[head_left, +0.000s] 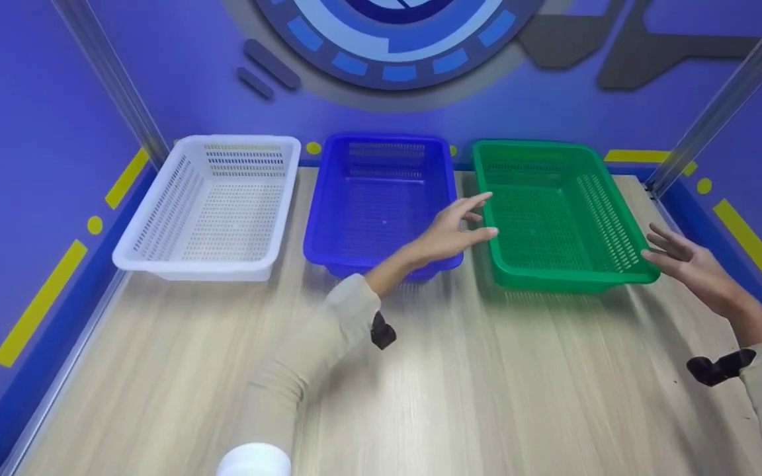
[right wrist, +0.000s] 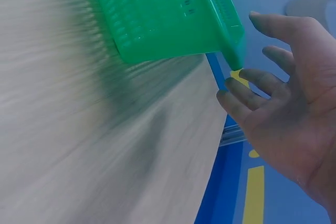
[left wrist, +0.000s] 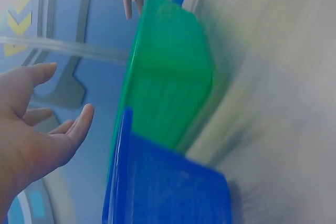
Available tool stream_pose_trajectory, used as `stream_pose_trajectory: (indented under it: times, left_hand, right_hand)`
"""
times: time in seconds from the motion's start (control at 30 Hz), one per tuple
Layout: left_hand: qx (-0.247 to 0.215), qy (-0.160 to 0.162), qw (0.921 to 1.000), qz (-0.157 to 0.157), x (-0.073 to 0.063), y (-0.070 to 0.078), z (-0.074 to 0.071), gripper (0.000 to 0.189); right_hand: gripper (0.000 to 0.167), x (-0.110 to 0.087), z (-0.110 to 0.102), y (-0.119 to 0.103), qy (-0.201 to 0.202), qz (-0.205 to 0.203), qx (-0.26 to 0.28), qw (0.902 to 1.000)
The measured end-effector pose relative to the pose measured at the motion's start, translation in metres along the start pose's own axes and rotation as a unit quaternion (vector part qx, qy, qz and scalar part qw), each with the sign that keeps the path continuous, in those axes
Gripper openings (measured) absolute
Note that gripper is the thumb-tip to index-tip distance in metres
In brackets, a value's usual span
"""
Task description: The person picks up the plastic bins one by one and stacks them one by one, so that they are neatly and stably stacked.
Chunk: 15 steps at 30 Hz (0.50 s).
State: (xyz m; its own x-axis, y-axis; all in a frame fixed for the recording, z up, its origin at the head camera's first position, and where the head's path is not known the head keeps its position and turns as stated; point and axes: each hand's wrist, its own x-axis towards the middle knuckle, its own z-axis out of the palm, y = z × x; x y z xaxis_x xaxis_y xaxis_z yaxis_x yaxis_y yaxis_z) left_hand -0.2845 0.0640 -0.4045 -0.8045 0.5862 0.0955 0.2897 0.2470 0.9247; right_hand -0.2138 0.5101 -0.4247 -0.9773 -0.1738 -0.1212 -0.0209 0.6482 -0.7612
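A green plastic basket (head_left: 533, 277) with slotted sides stands at the right of the table, between the two hands. My left hand (head_left: 450, 231) is over the right side of the blue basket (head_left: 315, 231), its thumb and fingers spread toward the green basket's left rim. Beside the green basket's front right corner is my right hand (head_left: 702, 271), fingers extended and parted. In the right wrist view that hand (right wrist: 283, 87) holds nothing, and its fingers are close to the rim; whether they touch it I cannot tell. The left wrist view shows the left hand (left wrist: 39, 129) holding nothing.
A white basket (head_left: 196, 266) stands at the left, in one row with the blue and green ones. Blue printed panels (head_left: 189, 86) wall the pale wooden table (head_left: 421, 383) at the back and sides. Metal posts (head_left: 718, 106) rise at the back corners.
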Motion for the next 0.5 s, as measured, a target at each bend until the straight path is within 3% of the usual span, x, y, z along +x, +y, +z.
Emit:
stream_pose_trajectory:
  times: [0.1,0.33,0.5]
  left_hand:
    - [0.002,0.008,0.9998,-0.017,0.004,0.002,0.013,0.068]
    - [0.091,0.046,0.9939,-0.043,0.016,0.0,0.036,0.068]
    - [0.066,0.057,0.9928,-0.082,0.02,-0.001,0.051,0.075]
  right_hand:
    - [0.069,0.002,0.002,0.002,0.002,0.003,-0.002,1.0]
    - [0.073,0.01,0.008,0.004,0.002,0.026,0.0,0.9997]
    - [0.078,0.018,0.013,0.004,0.001,0.039,0.028,0.9988]
